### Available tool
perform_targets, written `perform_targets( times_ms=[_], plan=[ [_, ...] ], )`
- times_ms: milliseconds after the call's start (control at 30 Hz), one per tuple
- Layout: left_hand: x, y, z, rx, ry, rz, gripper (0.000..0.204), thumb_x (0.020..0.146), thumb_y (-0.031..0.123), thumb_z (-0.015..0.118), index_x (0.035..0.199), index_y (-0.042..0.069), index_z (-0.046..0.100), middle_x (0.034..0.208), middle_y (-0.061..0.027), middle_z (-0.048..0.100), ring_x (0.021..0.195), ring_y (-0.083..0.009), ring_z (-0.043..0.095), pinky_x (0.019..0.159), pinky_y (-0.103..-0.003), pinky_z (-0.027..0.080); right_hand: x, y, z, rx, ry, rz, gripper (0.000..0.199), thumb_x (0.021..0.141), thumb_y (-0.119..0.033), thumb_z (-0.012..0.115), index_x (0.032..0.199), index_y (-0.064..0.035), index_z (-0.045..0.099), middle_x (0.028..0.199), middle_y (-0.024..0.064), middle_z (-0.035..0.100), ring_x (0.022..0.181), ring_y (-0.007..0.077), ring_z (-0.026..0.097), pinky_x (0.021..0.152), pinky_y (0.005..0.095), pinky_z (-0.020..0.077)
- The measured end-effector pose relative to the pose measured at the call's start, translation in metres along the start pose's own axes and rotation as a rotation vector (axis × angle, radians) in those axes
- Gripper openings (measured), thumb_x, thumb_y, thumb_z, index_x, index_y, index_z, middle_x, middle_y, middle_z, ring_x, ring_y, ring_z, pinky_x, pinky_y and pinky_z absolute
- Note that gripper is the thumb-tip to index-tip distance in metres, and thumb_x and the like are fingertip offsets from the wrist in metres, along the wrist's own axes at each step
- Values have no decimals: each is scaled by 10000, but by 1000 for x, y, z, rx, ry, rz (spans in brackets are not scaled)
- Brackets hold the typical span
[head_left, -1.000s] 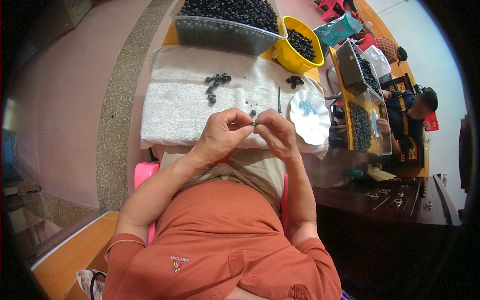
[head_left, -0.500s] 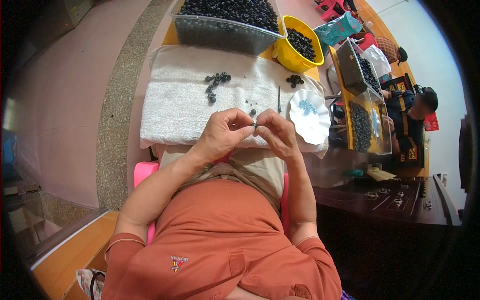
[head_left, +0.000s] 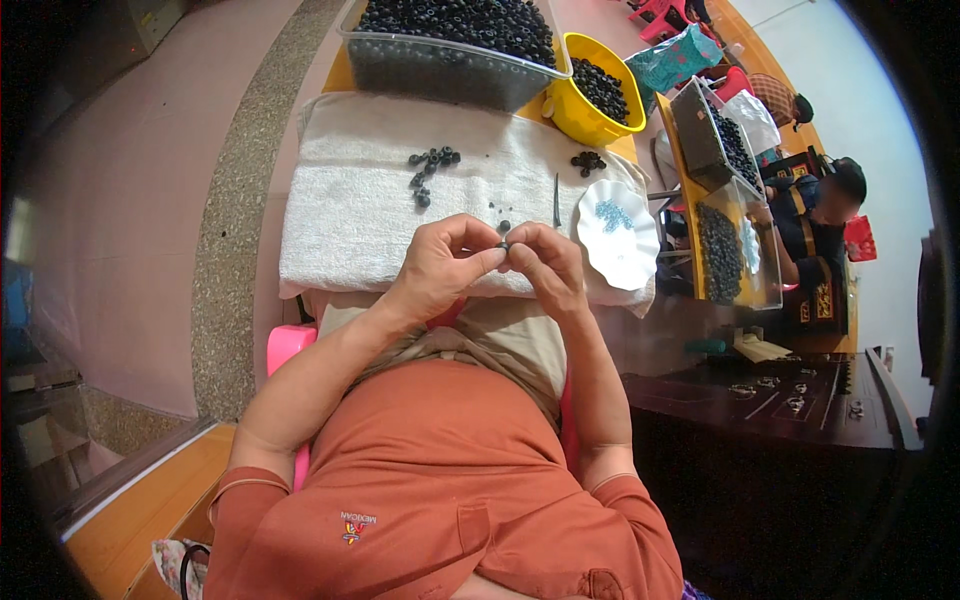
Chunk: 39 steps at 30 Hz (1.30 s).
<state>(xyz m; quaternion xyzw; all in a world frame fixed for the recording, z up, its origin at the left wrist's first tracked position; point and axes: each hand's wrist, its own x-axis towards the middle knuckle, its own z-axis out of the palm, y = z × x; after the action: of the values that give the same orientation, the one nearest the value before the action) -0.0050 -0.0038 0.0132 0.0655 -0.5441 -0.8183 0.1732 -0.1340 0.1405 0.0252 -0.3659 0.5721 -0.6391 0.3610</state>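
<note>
Over the near edge of a white towel [head_left: 345, 220], my left hand [head_left: 440, 262] and my right hand [head_left: 549, 262] meet fingertip to fingertip. Both are closed in a pinch on one small black round piece [head_left: 504, 245], mostly hidden by the fingers. Just beyond them lies another black piece [head_left: 505, 226], with tiny dark specks nearby. A loose cluster of black pieces [head_left: 434, 160] rests farther left, and a smaller heap [head_left: 588, 163] far right. Dark slim tweezers [head_left: 557, 200] lie right of my hands, beside a white fluted dish [head_left: 646, 245] holding tiny pale blue bits [head_left: 612, 213].
Behind the towel stand a large clear bin [head_left: 440, 75] of black ring-like pieces and a yellow tub [head_left: 575, 118] of similar ones. At right, a person [head_left: 810, 215] sits by another table with clear bins [head_left: 770, 285]. A dark panel with metal fittings [head_left: 770, 400] lies lower right.
Both hands have shifted very slightly left, still pinched together on the small black piece. The person at right has moved slightly. The laid-out pieces, tweezers and dish keep their places.
</note>
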Motion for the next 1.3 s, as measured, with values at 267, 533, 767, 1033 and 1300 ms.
perform_targets(
  times_ms=[267,533,767,1033,1300],
  plan=[
    [-1,3,1,-3,25,23,112,895,42,694,985,-6,647,917,-59,694,847,-111,658,777,-250,536,0,6,7,48,69,45,148,992,-140,597,1025,4,603,916,27,634,867,102,617,788,258,531],
    [-1,-3,2,-28,75,38,124,896,48,697,994,-5,642,918,-47,684,836,-99,646,753,-240,537,0,11,23,103,185,28,160,998,-147,587,1014,11,607,922,26,637,833,100,623,797,269,563],
    [-1,-7,1,2,95,56,139,892,57,704,1001,-4,643,910,-41,686,829,-92,642,752,-242,536,0,13,21,-209,245,-178,116,961,-73,627,988,36,658,931,36,649,795,97,603,704,230,504],
    [0,-18,-1,-68,159,-9,130,888,54,701,996,0,653,903,-38,681,818,-86,635,761,-241,528,1,12,19,-503,217,-408,174,897,46,637,1070,61,643,970,109,647,822,126,617,725,237,498],
    [0,-11,0,-189,172,-49,127,896,49,685,1002,-5,641,916,-52,679,843,-101,642,800,-258,536,7,17,21,-774,254,-594,416,732,44,769,1120,14,623,999,146,651,763,180,677,649,277,562]
  ],
)
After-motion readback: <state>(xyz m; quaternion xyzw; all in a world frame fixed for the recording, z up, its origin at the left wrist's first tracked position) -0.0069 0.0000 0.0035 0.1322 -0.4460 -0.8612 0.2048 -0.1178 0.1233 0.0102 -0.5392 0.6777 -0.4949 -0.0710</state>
